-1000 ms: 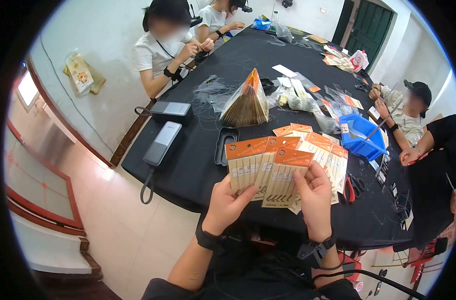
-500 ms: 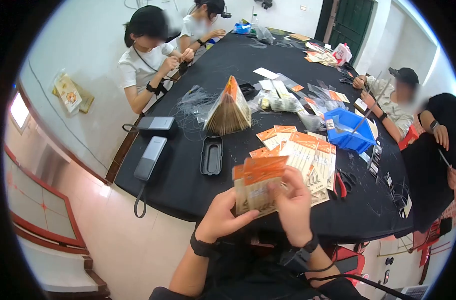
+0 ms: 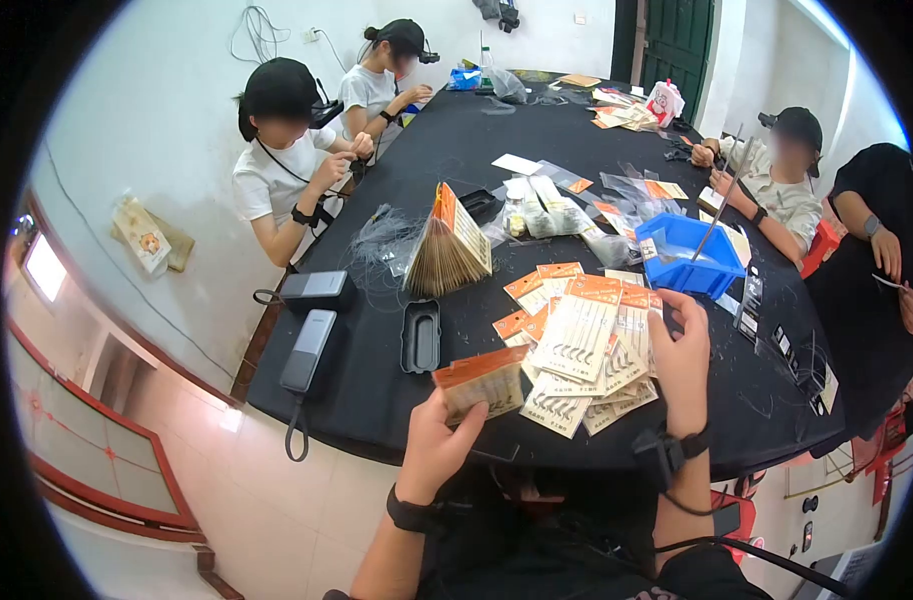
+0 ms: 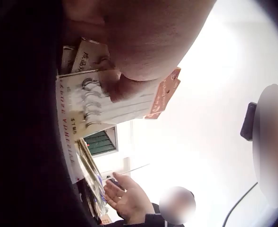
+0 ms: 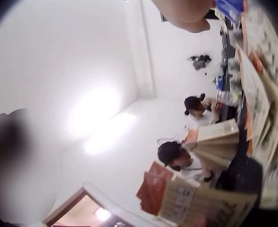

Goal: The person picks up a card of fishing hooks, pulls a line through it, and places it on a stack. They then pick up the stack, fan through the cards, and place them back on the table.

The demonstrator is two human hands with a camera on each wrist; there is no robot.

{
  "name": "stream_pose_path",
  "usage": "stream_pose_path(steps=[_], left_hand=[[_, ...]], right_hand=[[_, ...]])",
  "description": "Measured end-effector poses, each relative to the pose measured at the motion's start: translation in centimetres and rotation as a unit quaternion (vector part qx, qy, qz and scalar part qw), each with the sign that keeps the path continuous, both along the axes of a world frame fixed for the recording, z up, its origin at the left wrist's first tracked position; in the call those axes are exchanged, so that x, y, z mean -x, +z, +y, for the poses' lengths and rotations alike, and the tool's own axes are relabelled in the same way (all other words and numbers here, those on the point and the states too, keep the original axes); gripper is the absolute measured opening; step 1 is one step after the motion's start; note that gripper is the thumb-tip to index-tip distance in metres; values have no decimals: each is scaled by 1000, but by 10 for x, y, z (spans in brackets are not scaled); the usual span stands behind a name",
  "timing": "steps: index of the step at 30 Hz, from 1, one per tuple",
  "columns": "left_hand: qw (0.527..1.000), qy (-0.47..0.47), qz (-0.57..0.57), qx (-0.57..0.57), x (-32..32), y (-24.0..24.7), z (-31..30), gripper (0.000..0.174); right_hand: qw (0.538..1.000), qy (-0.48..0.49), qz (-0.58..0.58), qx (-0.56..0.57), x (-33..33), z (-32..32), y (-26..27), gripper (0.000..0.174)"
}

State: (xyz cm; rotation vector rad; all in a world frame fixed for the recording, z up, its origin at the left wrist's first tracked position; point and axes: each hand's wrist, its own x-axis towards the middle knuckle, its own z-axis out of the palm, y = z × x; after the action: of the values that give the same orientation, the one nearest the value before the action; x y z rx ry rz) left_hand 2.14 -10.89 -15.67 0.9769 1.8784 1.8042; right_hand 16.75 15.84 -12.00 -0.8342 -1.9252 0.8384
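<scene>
In the head view my left hand [image 3: 439, 445] holds a few fishing hook packets [image 3: 482, 385], cards with orange tops, thumb across the front one. The left wrist view shows the thumb on the clear front of a packet [image 4: 91, 101], next to a row of dark hooks. My right hand [image 3: 685, 345] is at the right edge of a spread pile of similar packets [image 3: 577, 330], fingers relaxed and nothing gripped. It appears with loosely spread fingers in the left wrist view too. The pile lies on the black-covered table, packets overlapping at different angles.
Beyond the pile sit a blue bin [image 3: 692, 275] and a fanned stack of cards [image 3: 447, 255] standing upright. A black tray [image 3: 421, 338], two power banks [image 3: 309, 350] and tangled line [image 3: 382, 245] are to the left. Other people sit along both table sides.
Both hands held packets together a second ago. They have since parted: the right hand moved right over to the pile, while the left kept a few packets. The head view has shifted.
</scene>
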Motion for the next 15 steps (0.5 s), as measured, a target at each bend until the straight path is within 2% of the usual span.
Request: stream_pose_path(steps=[2,5,6,9,10,15], left_hand=[[999,-2,-45,-30,2,0,9,27],[988,-38,-140,-51,3,6,22,28],[981,-53,-177,-54,3,8,26,28],[957,-105,-270,-11,2,24,37,30],[954,-100,-281,20,1,29,40,31],[948,-105,-302,10,4,33,59,31]], right_hand=[[991,-82,-103,-31,-2,14,-3,44],[983,-64,-174,5,2,15,-8,56],[981,-63,-183,10,4,11,-7,62],[980,-62,-187,-9,9,7,-10,63],[984,-26,-168,55,11,10,-9,66],[981,20,-177,76,19,4,-4,74]])
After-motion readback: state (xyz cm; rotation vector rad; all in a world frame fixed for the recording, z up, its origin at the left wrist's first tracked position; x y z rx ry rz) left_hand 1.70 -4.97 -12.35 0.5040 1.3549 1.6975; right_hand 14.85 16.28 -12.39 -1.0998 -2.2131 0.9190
